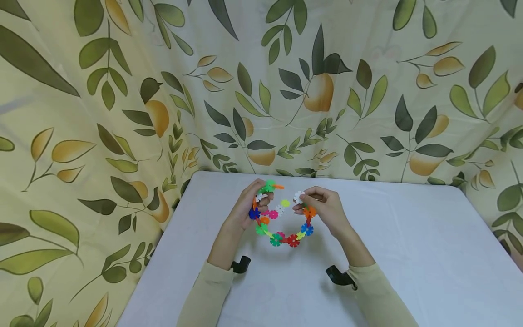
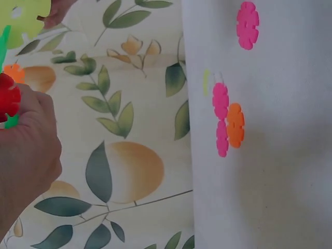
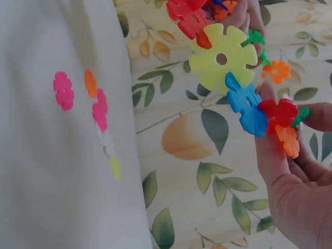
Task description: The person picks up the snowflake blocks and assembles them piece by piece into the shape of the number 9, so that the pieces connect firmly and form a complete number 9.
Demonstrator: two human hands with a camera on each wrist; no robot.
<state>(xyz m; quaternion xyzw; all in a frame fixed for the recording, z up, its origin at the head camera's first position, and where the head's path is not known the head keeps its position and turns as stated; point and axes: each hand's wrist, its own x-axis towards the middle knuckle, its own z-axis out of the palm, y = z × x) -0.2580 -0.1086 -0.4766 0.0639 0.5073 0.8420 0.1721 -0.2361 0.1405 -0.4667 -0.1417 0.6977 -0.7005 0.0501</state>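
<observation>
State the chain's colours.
The chain is multicoloured, including red, blue, green and orange; head view shows it best.

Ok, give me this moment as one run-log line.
left grip: holds flower-disc chain | right grip: pinches white disc | chain: sags between grips, ends apart | loose discs: on white table

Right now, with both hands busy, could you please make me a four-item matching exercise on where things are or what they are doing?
Column one
1. Left hand
2. Chain of flower-shaped pieces
3. Loose yellow piece
4. Right hand

Column two
A. Lying on the white tabletop
B. Pinching a white piece, above a lighter blue piece in the head view
C. Gripping the chain beside a dark blue piece
D. Strung between the two hands

Right pairs: 1-C, 2-D, 3-A, 4-B.
</observation>
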